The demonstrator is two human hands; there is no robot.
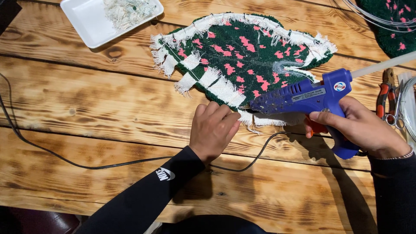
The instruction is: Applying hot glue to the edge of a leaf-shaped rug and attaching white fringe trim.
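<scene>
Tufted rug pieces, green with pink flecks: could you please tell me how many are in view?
2: one tufted piece lies at the table's centre; a second piece is cut off at the top right corner.

Your left hand (pixel 213 130) hides its own fingertips and the rug (pixel 242 56) edge beneath them. The glue gun (pixel 303 97) covers the rug's lower right border, and you can't see its nozzle tip clearly. The tray (pixel 86 21), second rug (pixel 396 26), wire (pixel 377 17) and cord (pixel 26 141) are cut off by the frame's edges.
</scene>
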